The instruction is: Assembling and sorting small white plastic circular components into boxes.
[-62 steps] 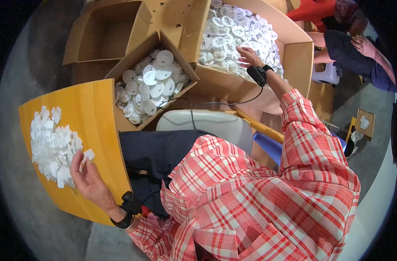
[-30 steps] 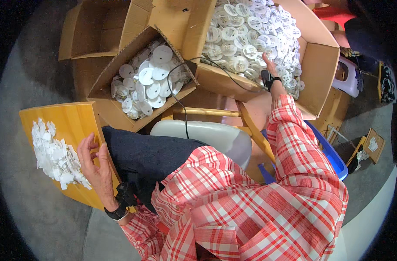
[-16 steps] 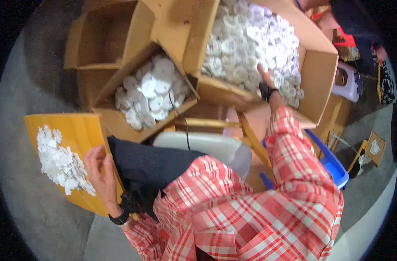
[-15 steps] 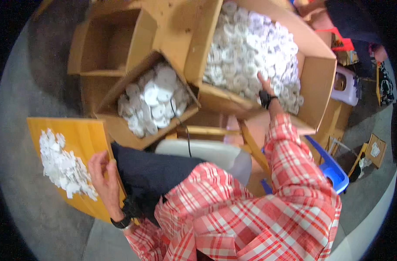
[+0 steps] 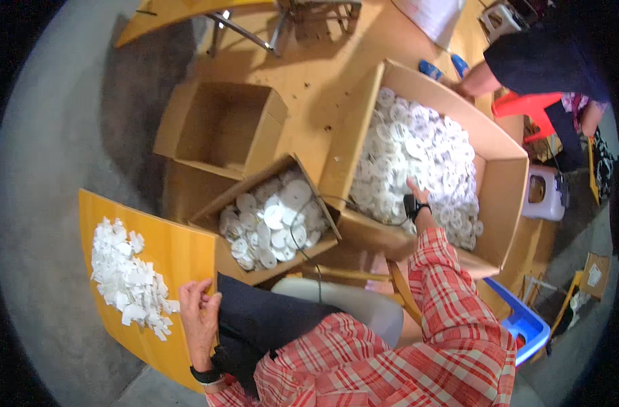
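Observation:
My right hand (image 5: 419,195) reaches down into a large cardboard box (image 5: 497,203) at the upper right, against a heap of white round discs (image 5: 414,146), many with a centre hole. Its fingers are stretched and apart; no held disc shows. My left hand (image 5: 200,313) rests at the right edge of a yellowish wooden board (image 5: 181,247), fingers loosely bent, thumb apart, nothing visible in them. On that board lies a pile of small flat white pieces (image 5: 130,271). Between the hands, a smaller cardboard box (image 5: 309,252) holds more white discs (image 5: 274,217).
An open cardboard box (image 5: 218,129) stands at the far left. A dark cord (image 5: 303,252) hangs over the small box. A pale stool (image 5: 364,305) and a blue plastic item (image 5: 520,319) are near me. Another person's arm (image 5: 479,80) is beside a red stool (image 5: 526,105).
The view has tilted up, so the boxes and board sit lower and more floor shows beyond. My right hand remains in the large box; my left hand stays at the board's edge.

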Demonstrator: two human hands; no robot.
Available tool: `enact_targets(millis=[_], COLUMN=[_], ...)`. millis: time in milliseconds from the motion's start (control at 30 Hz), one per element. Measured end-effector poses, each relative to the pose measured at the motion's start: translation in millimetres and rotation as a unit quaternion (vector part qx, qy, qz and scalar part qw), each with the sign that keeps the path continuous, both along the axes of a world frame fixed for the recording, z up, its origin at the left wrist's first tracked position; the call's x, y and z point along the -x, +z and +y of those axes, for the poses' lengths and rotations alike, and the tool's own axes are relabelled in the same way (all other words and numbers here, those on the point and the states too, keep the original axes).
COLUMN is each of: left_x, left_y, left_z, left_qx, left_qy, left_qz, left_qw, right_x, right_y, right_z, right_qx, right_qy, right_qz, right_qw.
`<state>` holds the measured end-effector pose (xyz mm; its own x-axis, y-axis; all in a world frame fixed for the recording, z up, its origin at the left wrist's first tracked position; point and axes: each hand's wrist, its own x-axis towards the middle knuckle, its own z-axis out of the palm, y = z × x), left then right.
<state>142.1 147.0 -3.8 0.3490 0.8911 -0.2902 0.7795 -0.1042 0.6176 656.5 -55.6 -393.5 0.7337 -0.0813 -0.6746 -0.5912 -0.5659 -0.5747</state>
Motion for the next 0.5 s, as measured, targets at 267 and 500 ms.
enact_targets(millis=[267, 500], left_x=[6.4, 21.0], left_y=[-4.5, 8.2], left_z=[-7.3, -14.3], left_qx=[0.019, 0.026], left_qy=[0.028, 0.047], left_qz=[-0.015, 0.01], left_qw=[0.999, 0.999], right_x=[-1.2, 22.7], right_y=[-45.6, 38.0], right_z=[-26.6, -11.0], right_qx=[0.014, -0.173], right_qy=[0.092, 0.134], right_qz=[-0.109, 0.014], right_qw=[0.99, 0.976])
